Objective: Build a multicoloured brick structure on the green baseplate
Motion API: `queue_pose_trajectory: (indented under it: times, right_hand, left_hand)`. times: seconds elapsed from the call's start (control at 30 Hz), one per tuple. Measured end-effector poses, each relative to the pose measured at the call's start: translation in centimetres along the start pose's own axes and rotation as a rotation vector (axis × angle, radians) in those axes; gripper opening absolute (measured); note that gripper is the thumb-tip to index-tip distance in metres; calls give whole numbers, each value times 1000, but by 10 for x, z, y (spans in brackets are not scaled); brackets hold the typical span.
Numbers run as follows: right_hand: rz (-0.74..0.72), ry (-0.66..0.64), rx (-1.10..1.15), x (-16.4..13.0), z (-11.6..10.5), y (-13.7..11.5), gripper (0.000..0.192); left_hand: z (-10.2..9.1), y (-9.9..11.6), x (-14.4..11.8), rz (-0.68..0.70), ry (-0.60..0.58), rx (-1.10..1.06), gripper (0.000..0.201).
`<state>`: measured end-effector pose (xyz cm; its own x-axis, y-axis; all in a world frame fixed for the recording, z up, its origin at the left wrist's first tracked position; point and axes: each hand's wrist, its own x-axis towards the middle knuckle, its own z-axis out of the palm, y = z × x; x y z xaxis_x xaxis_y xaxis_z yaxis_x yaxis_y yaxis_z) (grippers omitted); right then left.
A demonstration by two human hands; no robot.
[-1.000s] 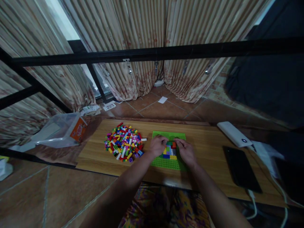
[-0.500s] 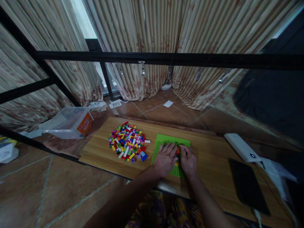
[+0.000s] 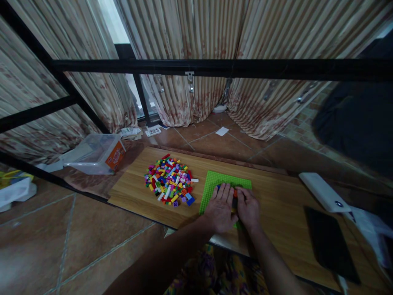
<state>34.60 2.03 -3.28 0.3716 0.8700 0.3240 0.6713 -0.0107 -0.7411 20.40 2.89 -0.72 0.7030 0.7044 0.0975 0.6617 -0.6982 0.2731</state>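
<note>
A green studded baseplate (image 3: 212, 180) lies on the wooden board, with a small group of toy bricks (image 3: 235, 193) on it. An orange-red brick, a dark one and a bit of yellow show between my hands; the rest of the group is covered. My left hand (image 3: 221, 207) is laid flat over the bricks, fingers stretched forward and side by side. Against the right side of the group, my right hand (image 3: 248, 208) has its fingers bent and pressed to the bricks. Left of the plate lies a heap of loose multicoloured bricks (image 3: 170, 180).
The wooden board (image 3: 276, 233) also carries a black tablet-like slab (image 3: 330, 243) and a white device (image 3: 322, 190) with cables at the right. A clear plastic box (image 3: 92, 157) with an orange label stands beyond its left end. A black metal rail (image 3: 215, 67) crosses before striped curtains.
The camera view has shifted slightly, so the board and bricks appear farther right. My left hand lies flatter across the bricks. My right hand stays at their right side.
</note>
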Motion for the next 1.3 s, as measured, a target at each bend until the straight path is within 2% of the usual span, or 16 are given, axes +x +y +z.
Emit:
queue_pose_trajectory:
  times: [0.27, 0.67, 0.93, 1.3]
  right_hand:
    - [-115, 6, -117, 0, 2, 1, 41]
    - [-130, -11, -126, -1, 0, 5, 46]
    - [-118, -15, -144, 0, 1, 13, 52]
    - [-160, -13, -184, 0, 1, 16, 53]
  left_hand:
    - [2, 0, -3, 10, 45, -25, 82]
    - [3, 12, -17, -83, 136, 1, 75]
    - [2, 15, -22, -121, 142, 5, 76]
    - [-6, 15, -23, -117, 85, -26, 80]
